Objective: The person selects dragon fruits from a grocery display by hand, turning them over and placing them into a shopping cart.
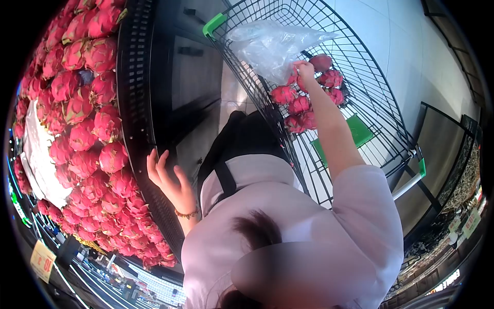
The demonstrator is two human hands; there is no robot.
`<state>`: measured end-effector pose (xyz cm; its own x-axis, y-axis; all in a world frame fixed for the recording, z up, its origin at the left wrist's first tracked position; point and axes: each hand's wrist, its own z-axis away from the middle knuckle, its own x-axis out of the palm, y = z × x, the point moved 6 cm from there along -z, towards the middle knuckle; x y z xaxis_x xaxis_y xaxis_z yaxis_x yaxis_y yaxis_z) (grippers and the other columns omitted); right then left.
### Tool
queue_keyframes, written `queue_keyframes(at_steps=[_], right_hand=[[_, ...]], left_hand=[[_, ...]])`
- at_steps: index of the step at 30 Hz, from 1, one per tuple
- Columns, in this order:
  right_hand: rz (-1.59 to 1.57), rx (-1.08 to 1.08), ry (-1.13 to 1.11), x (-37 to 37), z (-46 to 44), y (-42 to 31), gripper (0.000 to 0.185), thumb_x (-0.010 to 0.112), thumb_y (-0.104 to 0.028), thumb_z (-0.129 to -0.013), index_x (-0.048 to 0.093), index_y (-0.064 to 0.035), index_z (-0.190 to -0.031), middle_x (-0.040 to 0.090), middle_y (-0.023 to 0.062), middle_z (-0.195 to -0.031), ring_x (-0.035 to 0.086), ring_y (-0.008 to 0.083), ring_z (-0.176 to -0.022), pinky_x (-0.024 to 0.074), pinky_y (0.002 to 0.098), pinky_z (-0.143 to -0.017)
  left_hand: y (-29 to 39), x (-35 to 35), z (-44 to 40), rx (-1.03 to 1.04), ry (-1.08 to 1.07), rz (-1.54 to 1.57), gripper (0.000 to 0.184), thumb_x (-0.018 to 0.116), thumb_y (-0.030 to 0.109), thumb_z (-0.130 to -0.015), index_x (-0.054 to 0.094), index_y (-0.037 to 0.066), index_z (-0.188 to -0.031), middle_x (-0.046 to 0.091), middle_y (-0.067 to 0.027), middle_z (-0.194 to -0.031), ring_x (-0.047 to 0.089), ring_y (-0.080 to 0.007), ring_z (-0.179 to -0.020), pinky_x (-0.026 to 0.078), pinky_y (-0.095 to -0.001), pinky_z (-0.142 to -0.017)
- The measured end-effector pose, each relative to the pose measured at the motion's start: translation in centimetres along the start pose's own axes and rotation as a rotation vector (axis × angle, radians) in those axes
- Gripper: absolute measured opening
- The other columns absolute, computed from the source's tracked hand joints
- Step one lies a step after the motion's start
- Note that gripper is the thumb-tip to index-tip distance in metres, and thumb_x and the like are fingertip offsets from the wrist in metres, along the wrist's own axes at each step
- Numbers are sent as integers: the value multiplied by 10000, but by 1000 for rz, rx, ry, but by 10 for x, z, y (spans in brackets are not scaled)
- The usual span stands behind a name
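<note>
Reaching into the cart (215,24), the right hand (305,70) bends over fruit (299,105) beside the bag (272,49) – can't tell if it grips any – while the left hand (175,183) (fingers spread, empty) hangs by the shelf (135,92)

One shopping cart (254,85) is holding one plastic bag (272,49) and at least seven dragon fruits (299,105). Dozens more are filling one display (138,87), overlapping too much for an exact count. Two hands are showing, one left hand (172,177) and one right hand (304,72); one bracelet (186,213) is circling a wrist.
</note>
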<state>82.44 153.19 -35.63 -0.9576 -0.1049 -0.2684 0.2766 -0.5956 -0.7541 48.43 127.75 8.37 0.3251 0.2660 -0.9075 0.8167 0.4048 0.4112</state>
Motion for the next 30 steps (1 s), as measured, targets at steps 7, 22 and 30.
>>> queue_keyframes(at_steps=[7, 22, 30], right_hand=[[394, -19, 299, -57, 51, 97, 361, 607, -181, -687, 617, -37, -1018, 649, 189, -908, 614, 355, -859, 469, 435, -787], [151, -373, -148, 96, 29, -64, 249, 502, -86, -754, 640, -15, -948, 645, 172, -972, 602, 332, -950, 464, 388, -831], [761, -92, 90, 15, -9, 43, 557, 584, -262, -721, 458, 40, -1172, 472, 200, -1196, 439, 343, -1133, 337, 424, -995]], left_hand=[[8, 11, 1, 14, -67, -25, 330, 472, 22, -824, 532, 30, -1148, 378, -131, -1339, 317, -297, -1272, 272, -400, -1041], [26, 29, 5, 4, -94, -51, 312, 477, 75, -818, 547, 29, -1119, 407, -140, -1321, 319, -327, -1263, 249, -438, -1041], [21, 52, 5, -2, -177, -31, 306, 484, 53, -801, 553, 34, -1099, 436, -129, -1295, 356, -314, -1230, 260, -418, -1030]])
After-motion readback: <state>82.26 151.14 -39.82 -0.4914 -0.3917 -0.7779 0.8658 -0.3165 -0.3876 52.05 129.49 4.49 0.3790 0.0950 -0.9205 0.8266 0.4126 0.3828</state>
